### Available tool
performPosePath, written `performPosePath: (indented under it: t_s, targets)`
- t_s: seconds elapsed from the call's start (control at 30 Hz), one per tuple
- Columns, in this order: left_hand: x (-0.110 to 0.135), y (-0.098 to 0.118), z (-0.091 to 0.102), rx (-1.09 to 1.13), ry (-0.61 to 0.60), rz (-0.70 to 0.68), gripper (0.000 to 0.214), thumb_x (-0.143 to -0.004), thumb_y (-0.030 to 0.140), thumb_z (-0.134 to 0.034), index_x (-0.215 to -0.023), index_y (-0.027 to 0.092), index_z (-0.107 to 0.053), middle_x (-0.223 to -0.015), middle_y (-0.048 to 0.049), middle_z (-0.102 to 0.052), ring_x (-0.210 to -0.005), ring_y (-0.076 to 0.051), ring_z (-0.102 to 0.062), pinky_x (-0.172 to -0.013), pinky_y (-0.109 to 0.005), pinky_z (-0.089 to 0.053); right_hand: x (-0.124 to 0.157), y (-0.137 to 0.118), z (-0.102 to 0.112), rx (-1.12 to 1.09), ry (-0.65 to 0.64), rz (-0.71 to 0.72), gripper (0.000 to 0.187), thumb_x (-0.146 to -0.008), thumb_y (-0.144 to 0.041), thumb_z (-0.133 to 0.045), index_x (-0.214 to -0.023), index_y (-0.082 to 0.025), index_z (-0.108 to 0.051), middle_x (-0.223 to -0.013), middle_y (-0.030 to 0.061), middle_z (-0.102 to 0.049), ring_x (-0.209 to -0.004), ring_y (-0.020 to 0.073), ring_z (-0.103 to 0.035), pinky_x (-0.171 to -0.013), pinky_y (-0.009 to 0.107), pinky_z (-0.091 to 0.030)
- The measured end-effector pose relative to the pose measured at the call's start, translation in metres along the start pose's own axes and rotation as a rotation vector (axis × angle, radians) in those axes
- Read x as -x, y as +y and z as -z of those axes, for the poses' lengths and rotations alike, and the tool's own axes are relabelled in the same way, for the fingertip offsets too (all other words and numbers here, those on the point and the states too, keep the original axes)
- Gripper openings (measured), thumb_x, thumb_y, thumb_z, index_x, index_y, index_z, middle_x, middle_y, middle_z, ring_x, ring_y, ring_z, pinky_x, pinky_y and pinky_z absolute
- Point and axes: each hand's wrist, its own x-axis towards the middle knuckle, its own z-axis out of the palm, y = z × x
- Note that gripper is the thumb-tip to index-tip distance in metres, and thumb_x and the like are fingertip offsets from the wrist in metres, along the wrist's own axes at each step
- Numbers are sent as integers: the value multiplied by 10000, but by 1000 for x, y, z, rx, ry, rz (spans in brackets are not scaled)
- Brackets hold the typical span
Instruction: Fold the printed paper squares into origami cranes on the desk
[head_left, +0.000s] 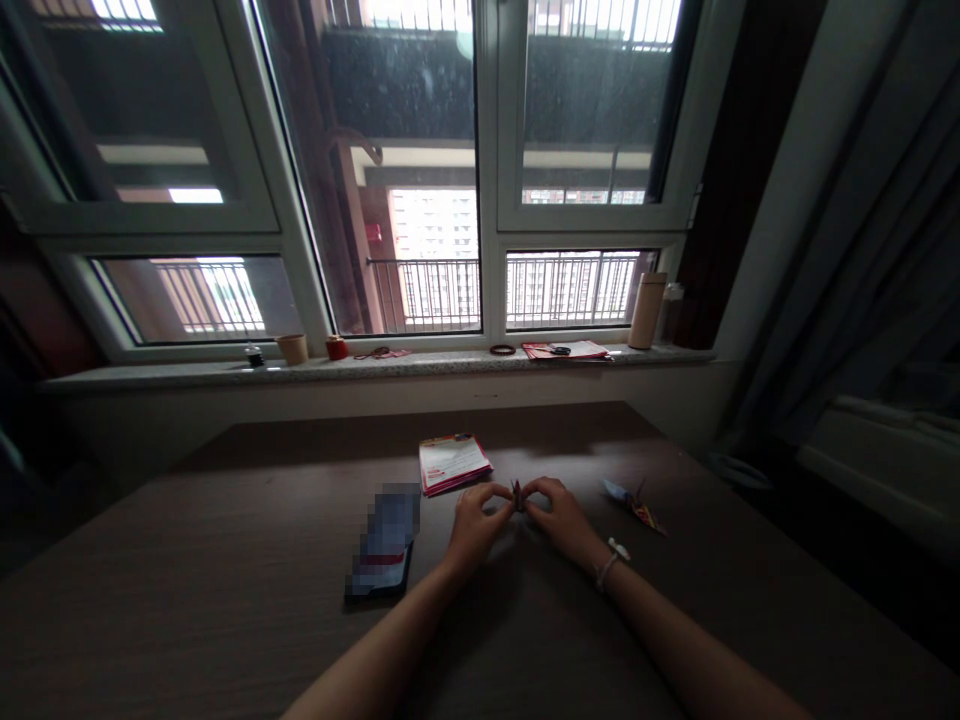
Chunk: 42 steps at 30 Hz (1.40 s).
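Observation:
Between my two hands is a small piece of folded paper (517,494), dark with some red and standing upright. My left hand (478,522) pinches its left side between thumb and forefinger. On the opposite side, the thumb and forefinger of my right hand (559,515) close on it too. The fingers cover much of its shape. Just beyond my left hand lies a stack of printed paper sheets (454,463) with red edges. A colourful folded paper figure (636,506) with pointed ends rests to the right of my right hand.
A phone (384,545), its screen blurred out, lies on the brown table (247,530) left of my left hand. Along the windowsill (442,364) stand a paper cup (293,349), a red container (336,347), more papers (566,351) and a tan bottle (646,311).

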Motion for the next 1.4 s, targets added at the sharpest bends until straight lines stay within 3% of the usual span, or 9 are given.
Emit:
performPosePath:
  t_s: [0.4, 0.67, 1.07, 1.4]
  targets:
    - [-3, -5, -1, 105, 33, 17, 115, -736, 270, -680, -788, 232, -775, -1001, -57, -739, -1023, -222, -641, -977, -379, -461, 4, -8, 0, 59, -10, 70, 155, -759, -136, -564, -829, -211, -681, -914, 41, -667, -986, 214, -559, -909, 333, -415]
    - [-3, -6, -1, 136, 65, 8, 137, -713, 351, -715, -756, 234, -772, -976, -56, -732, -1008, -226, -641, -956, -380, -465, 1, -5, 2, 16, -11, 24, 136, -758, -162, -562, -815, -212, -675, -906, 31, -666, -968, 208, -568, -908, 327, -415]
    - [-1, 0, 1, 22, 6, -4, 102, -759, 294, -647, -785, 238, -729, -916, -18, -741, -957, -224, -649, -905, -345, -465, 2, -7, 1, -33, 8, -5, 119, -818, -280, -571, -839, -221, -672, -924, 20, -681, -979, 208, -595, -894, 312, -429]
    - [0, 1, 2, 21, 11, 8, 141, -744, 348, -680, -819, 240, -731, -947, -24, -736, -988, -232, -644, -915, -347, -467, 2, -5, -1, -23, 47, 20, 83, -779, -208, -572, -794, -213, -653, -916, 34, -679, -960, 208, -599, -898, 315, -438]
